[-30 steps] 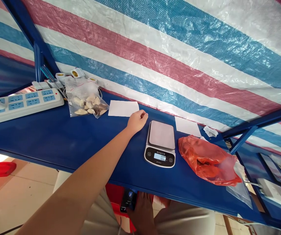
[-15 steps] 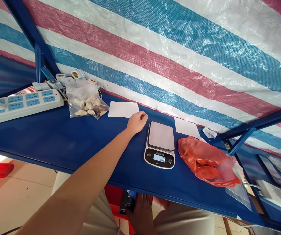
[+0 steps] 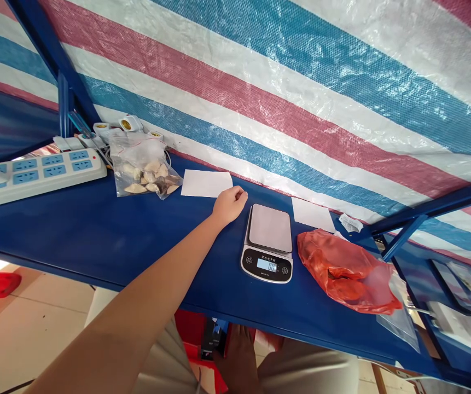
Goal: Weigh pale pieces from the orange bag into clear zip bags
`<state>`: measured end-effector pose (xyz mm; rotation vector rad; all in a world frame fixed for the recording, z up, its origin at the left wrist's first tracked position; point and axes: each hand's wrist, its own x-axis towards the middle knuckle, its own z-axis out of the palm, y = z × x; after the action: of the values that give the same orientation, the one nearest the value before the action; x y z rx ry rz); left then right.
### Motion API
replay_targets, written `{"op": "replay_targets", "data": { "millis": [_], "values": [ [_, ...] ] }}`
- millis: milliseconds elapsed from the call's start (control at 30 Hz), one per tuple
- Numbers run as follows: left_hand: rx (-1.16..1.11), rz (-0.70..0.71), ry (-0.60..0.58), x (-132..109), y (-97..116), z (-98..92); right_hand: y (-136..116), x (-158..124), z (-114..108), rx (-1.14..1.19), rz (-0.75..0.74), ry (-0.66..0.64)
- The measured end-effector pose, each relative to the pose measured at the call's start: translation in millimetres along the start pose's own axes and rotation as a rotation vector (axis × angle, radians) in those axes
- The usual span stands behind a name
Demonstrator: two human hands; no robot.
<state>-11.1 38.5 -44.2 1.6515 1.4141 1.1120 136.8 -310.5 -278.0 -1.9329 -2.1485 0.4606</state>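
Note:
My left hand (image 3: 230, 204) rests on the blue table, fingers curled into a loose fist, with nothing seen in it. It lies beside a white sheet of paper (image 3: 204, 183) and left of a digital kitchen scale (image 3: 270, 229), whose bare plate is level and whose display reads 0.0. Below the table edge, between the legs, my right hand (image 3: 239, 350) is stretched out with fingers extended. Close by its thumb side is a dark phone-like object (image 3: 214, 338) with a lit screen. The table edge and shadow partly hide that hand.
A clear zip bag of pale stone-like chunks (image 3: 147, 172) lies left, near a white power strip (image 3: 50, 169) and white lamp sockets (image 3: 131, 123). Right of the scale are a red plastic bag (image 3: 348, 273), another white sheet (image 3: 312, 214) and a crumpled white packet (image 3: 350, 223). Striped tarp (image 3: 235, 98) hangs behind.
My left hand has not moved. Below the table, my right hand has shifted slightly, its thumb farther from the dark object. The scale still reads 0.0.

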Motion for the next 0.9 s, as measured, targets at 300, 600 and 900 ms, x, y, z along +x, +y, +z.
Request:
{"op": "replay_targets", "data": {
  "millis": [300, 600, 900],
  "values": [
    [0.005, 0.005, 0.004, 1, -1, 0.5, -3, 1, -3, -0.018, -0.01, 0.0],
    [0.011, 0.01, 0.004, 1, -1, 0.9, -16, 6, -14, 0.026, 0.069, -0.024],
    [0.013, 0.011, 0.001, 1, -1, 0.2, -19, 7, -15, 0.025, 0.088, -0.023]
  ]
}}
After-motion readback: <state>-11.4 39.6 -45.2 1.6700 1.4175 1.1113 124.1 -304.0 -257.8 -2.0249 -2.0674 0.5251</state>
